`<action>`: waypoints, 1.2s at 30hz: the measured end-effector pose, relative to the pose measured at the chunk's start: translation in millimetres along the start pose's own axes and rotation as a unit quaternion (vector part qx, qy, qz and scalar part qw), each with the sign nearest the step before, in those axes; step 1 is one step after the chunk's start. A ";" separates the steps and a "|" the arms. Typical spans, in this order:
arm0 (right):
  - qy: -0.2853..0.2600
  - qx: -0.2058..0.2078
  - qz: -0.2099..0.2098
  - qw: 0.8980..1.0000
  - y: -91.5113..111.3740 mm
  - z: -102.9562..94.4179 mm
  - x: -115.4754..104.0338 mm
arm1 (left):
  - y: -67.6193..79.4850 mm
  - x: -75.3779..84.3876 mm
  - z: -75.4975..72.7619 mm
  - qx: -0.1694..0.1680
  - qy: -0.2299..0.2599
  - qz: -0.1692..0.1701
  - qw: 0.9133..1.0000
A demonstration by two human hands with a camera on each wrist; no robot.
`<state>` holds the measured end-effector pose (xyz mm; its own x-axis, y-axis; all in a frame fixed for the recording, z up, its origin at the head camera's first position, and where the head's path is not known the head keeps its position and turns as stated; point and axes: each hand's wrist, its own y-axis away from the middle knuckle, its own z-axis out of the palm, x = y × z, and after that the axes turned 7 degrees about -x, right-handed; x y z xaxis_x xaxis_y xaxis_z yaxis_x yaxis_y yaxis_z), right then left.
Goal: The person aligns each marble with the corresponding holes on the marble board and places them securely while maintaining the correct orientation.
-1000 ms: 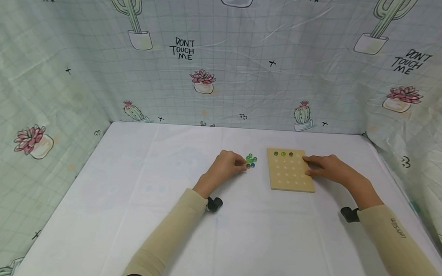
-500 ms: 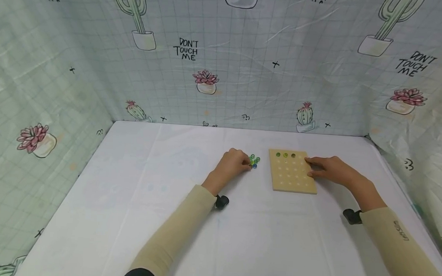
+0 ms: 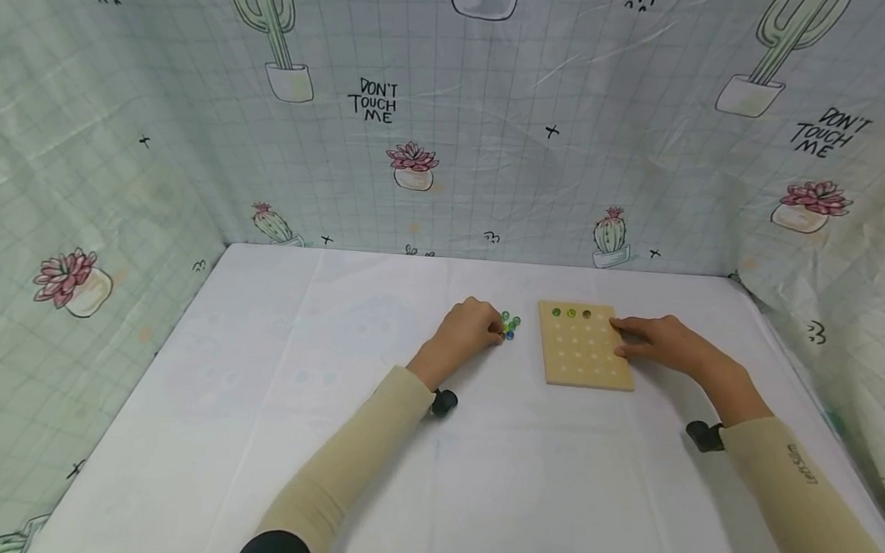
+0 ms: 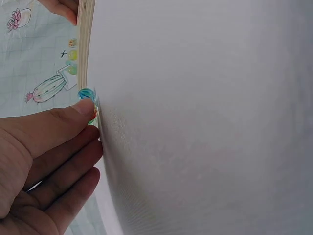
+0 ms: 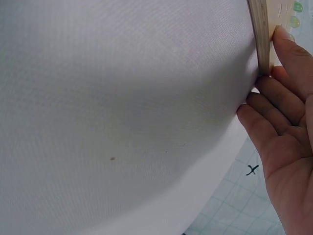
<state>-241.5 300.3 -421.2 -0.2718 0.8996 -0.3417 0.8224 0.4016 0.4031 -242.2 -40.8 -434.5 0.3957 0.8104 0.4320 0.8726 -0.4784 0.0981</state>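
A small cluster of glass marbles (image 3: pixel 515 320), green and blue, lies on the white table left of the board. My left hand (image 3: pixel 464 332) is at the cluster's left side, thumb and fingers pinching a marble with red and orange in it (image 4: pixel 94 113), mostly hidden by the thumb. Just beyond the thumb tip is a blue marble (image 4: pixel 86 92). The flat wooden board (image 3: pixel 580 350) has rows of shallow dimples, with three marbles (image 3: pixel 571 313) in its far row. My right hand (image 3: pixel 664 342) grips the board's right edge, thumb on top and fingers against the side.
The white table (image 3: pixel 432 476) reaches to a grid-patterned cloth backdrop (image 3: pixel 494 146) printed with cacti, which also hangs at both sides. A dark wrist camera (image 3: pixel 445 404) sits by the left wrist and another camera (image 3: pixel 704 436) by the right.
My left hand has moved slightly right onto the marble cluster, and its fingers now cover the brownish marble seen earlier. The right hand stays on the board's edge. The view has shifted slightly.
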 end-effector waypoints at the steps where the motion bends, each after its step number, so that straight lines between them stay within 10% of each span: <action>1: 0.004 0.000 0.000 1.000 -0.4 0.5 0.1 | 0.6 -0.2 -0.3 0.000 0.001 0.000 1.000; 36: 0.005 -0.002 -0.001 1.000 -0.8 -0.3 1.0 | 10.3 3.9 -12.2 0.006 0.012 0.019 1.000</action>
<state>-242.6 301.0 -421.6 -0.2787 0.9006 -0.3335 0.8193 0.4041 0.4066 -235.2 -46.7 -420.9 0.4224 0.7831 0.4564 0.8605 -0.5046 0.0694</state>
